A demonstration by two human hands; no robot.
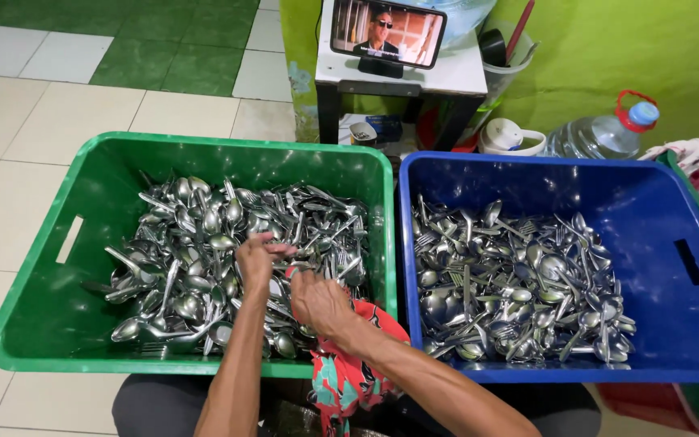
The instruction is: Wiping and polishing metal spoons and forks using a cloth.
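My left hand (pixel 256 257) pinches cutlery (pixel 228 251) in the green crate (pixel 42 316), left of frame, my right hand (pixel 319 303) gripping the cloth (pixel 349 372); stiff, light, slick pieces, likely best taken by the handles, not the tangled bowls.

Can't tell what the left hand (pixel 256 257) fingers pinch, they're buried in cutlery (pixel 204 259). Red cloth (pixel 349 372) runs off the bottom edge. Blue crate (pixel 649 210) gets cut off right.
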